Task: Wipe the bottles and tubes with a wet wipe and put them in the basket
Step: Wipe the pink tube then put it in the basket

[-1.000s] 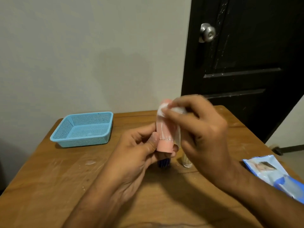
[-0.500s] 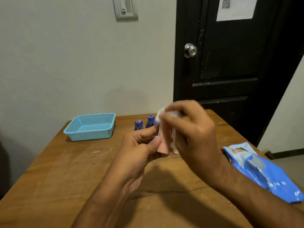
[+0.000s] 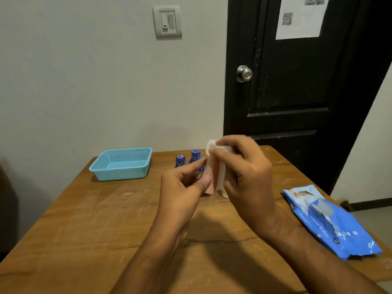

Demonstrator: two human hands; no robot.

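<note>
My left hand [image 3: 182,185] pinches the pink tube [image 3: 209,181] by its lower end, upright above the middle of the table [image 3: 84,230], while my right hand [image 3: 244,177] grips the wet wipe [image 3: 220,166] wrapped over its top and right side. To wipe it well, I should keep the wipe snug, draw it down the tube's length and turn the tube with my left fingers. The basket [image 3: 122,164] waits at the far left, well apart.

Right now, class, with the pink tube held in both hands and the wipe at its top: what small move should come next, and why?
Probably draw the wet wipe down the pink tube. The right hand pinches the wipe around its top while the left hand grips its lower part; the basket holds nothing.
</note>
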